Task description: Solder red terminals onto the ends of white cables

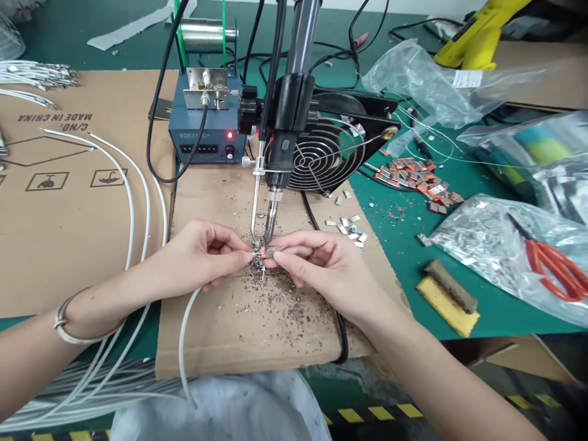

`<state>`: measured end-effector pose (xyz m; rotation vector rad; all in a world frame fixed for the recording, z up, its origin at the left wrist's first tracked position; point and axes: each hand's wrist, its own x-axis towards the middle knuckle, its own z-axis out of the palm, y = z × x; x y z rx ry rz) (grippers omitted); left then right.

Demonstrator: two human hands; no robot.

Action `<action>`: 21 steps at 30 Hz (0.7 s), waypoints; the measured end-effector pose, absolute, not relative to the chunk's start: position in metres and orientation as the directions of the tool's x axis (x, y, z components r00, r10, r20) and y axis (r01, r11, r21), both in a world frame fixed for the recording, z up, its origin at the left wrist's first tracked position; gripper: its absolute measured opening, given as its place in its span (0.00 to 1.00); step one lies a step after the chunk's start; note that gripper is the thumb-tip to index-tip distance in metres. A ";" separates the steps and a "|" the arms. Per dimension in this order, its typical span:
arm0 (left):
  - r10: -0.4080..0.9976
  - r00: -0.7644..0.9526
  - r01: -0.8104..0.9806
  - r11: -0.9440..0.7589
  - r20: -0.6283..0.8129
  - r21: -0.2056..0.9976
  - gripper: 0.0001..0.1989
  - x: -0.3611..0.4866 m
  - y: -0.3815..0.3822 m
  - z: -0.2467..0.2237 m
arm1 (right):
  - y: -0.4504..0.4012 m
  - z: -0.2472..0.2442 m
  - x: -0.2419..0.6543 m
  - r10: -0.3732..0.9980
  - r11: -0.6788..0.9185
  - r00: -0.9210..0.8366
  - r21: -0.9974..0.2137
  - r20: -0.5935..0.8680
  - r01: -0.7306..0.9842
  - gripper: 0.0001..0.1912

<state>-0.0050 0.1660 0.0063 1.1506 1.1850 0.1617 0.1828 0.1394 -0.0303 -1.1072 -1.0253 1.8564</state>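
Note:
My left hand (215,254) pinches the end of a white cable (184,331), which hangs from under my fingers toward my lap. Between finger and thumb of my right hand (316,260) is a small metal connector with an orange part (271,252). Cable end and connector meet under the tip of a soldering iron (272,214), clamped upright on a stand. A thin bent solder feed tube (254,214) comes down beside the iron. Fingers cover the exact joint. Dark solder crumbs lie on the cardboard (206,343) below.
Behind stands a blue solder feeder (202,135) with a solder reel (206,35) and a black fan (326,153). To the right lie loose connectors (418,177), a bag of metal parts (496,245), red-handled pliers (555,269) and a yellow sponge (445,306). White cables (147,202) curve at left.

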 end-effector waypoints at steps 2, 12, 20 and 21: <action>0.639 0.438 0.446 0.456 -0.632 0.770 0.10 -0.005 0.165 0.006 | 0.140 -0.030 0.183 0.874 -0.406 -0.367 -0.892 -0.318 -0.196 0.08; 0.673 0.459 0.458 0.380 -0.580 0.803 0.11 -0.004 0.162 0.011 | 0.139 -0.030 0.186 0.871 -0.405 -0.379 -0.893 -0.312 -0.195 0.08; 0.706 0.487 0.431 0.319 -0.515 0.844 0.10 -0.002 0.165 0.009 | 0.140 -0.033 0.187 0.865 -0.393 -0.433 -0.880 -0.255 -0.267 0.05; 0.712 0.489 0.435 0.302 -0.505 0.848 0.10 -0.002 0.165 0.009 | 0.140 -0.033 0.187 0.865 -0.392 -0.435 -0.879 -0.251 -0.272 0.05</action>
